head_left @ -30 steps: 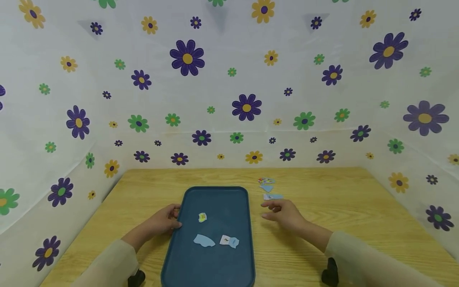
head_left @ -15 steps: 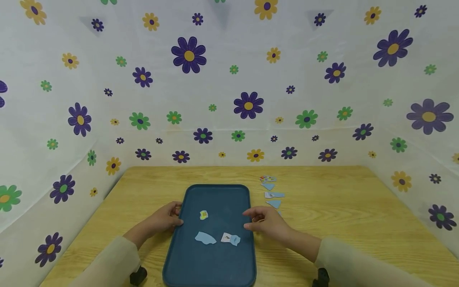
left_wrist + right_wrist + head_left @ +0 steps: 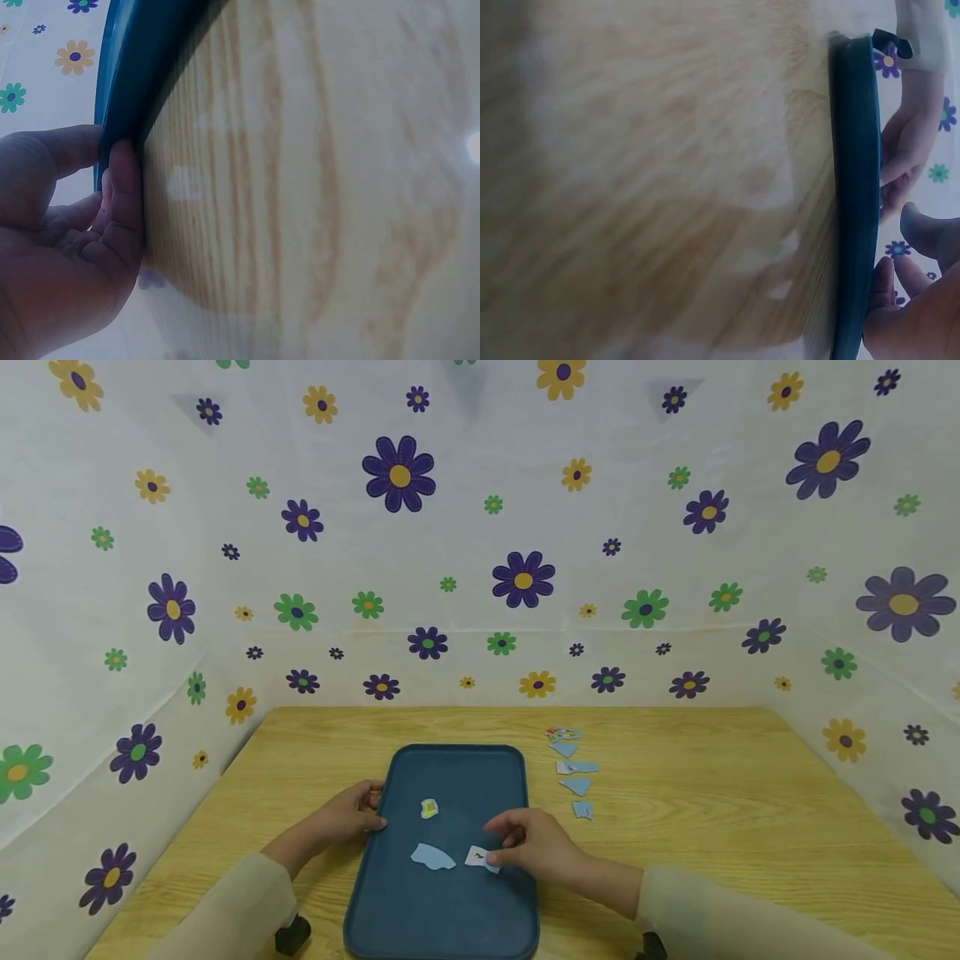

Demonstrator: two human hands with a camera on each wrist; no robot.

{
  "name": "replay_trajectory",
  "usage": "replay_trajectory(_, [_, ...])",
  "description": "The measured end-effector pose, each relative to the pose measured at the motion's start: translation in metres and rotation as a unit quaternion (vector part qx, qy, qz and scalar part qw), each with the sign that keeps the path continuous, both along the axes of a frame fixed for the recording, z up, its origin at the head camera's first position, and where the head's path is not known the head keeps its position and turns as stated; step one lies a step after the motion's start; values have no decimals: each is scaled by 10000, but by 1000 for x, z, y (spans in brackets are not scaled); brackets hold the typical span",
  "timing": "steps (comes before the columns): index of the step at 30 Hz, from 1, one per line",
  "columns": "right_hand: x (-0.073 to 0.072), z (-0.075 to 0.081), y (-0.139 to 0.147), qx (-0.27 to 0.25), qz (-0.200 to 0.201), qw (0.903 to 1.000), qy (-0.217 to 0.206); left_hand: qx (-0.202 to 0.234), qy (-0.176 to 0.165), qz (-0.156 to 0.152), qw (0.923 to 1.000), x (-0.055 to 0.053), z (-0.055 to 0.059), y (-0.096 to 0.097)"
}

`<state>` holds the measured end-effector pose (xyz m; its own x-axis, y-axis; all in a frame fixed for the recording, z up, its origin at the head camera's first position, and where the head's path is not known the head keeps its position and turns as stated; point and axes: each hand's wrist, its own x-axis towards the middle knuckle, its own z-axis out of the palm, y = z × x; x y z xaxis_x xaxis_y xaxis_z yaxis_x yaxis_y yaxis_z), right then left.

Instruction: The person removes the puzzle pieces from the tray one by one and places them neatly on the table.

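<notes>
A dark blue tray (image 3: 442,910) lies on the wooden table. My left hand (image 3: 348,812) grips its left rim, thumb on one side and fingers curled on the other in the left wrist view. Three flat cut-out pieces lie in the tray: a yellow one (image 3: 429,808), a plain light-blue one (image 3: 432,857), and a white-and-blue one (image 3: 477,855) with a small dark mark. My right hand (image 3: 542,846) is over the tray's right side, its thumb overlapping the white-and-blue piece in the head view. In the right wrist view, its thumb and fingers are apart with nothing visible between them.
To the right of the tray a column of cut-out pieces runs along the table (image 3: 697,793): a multicoloured one (image 3: 562,733) farthest back, then several light-blue ones (image 3: 576,787). A flower-patterned white sheet (image 3: 465,527) encloses the back and sides.
My right hand has moved left and nearer, from beside the column of pieces to over the white-and-blue piece in the tray. The left hand stays on the rim.
</notes>
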<state>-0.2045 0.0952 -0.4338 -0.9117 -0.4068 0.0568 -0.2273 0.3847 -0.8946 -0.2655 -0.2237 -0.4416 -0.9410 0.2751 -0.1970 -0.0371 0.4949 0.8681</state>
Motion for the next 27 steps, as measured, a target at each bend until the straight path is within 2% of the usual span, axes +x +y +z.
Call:
replay_trajectory(11, [-3,-10,-2,539,250,9970,499,-9,7,-24,10000,1,2,2])
replay_trajectory(20, [-1,-9,-3,1137,442,9877,980,-13,-17,13,10000,0,0,1])
replay_trajectory(27, [1,-9,-4,1214,463,9844,1190,-64,6,49,10000,1,0,1])
